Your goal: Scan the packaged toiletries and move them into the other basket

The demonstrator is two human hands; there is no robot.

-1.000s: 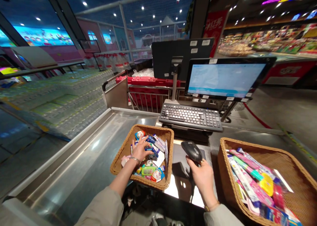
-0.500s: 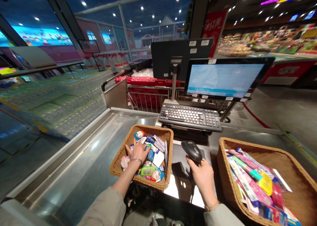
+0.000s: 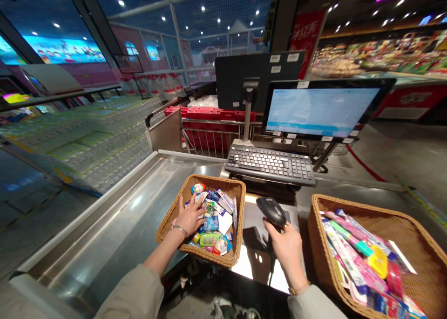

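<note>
My left hand (image 3: 190, 215) lies over the left part of a wicker basket (image 3: 240, 226), its fingers spread across the small packaged goods inside. Among those goods are a blue packet (image 3: 210, 224), a green package (image 3: 209, 239) and a round orange-and-blue pack (image 3: 222, 245). What lies beneath my palm is hidden. My right hand (image 3: 288, 249) is closed around the handle of a black barcode scanner (image 3: 271, 211), held above the counter between two baskets. Its cable hangs down below my hand.
A second wicker basket (image 3: 314, 235) with toothbrush packs and boxes stands at the right. Behind the scanner are a keyboard (image 3: 270, 164) and a lit monitor (image 3: 319, 109). The metal counter (image 3: 115, 221) stretches to the left, edged by a raised rim.
My left hand has shifted slightly left within the basket, uncovering more packets. My right hand keeps the barcode scanner in nearly the same place. The view has turned a little.
</note>
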